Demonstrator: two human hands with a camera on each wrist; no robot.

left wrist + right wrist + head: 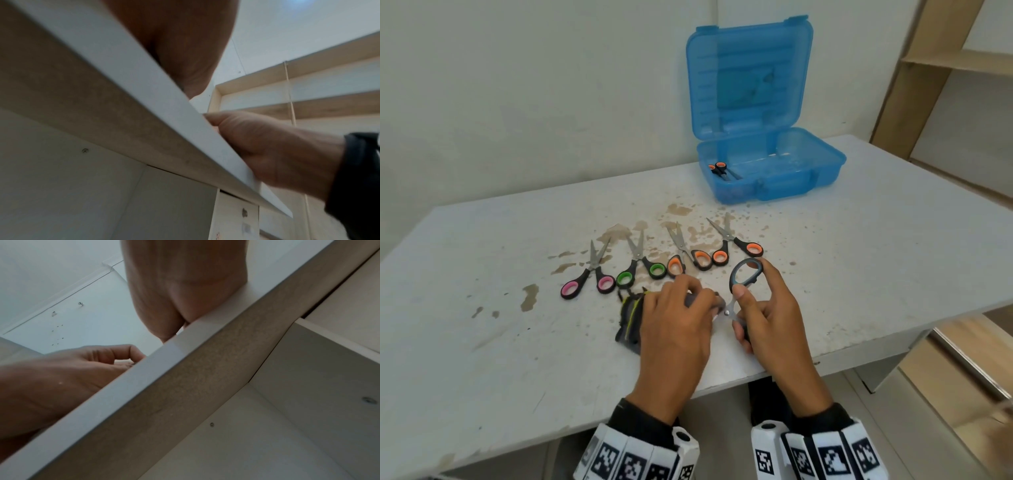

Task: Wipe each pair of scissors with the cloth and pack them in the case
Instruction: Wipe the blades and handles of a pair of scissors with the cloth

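At lower centre, my right hand (763, 308) grips the grey scissors (744, 274); my left hand (678, 315) pinches the cloth (628, 318) round hidden blades — a slip could cut me.

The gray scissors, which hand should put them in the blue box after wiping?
The right hand, probably. It already holds the gray scissors by a handle and sits on the blue box's side. The left hand is busy gripping the cloth.

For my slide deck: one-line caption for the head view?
Left hand wipes grey-handled scissors, held by right hand, with dark cloth.
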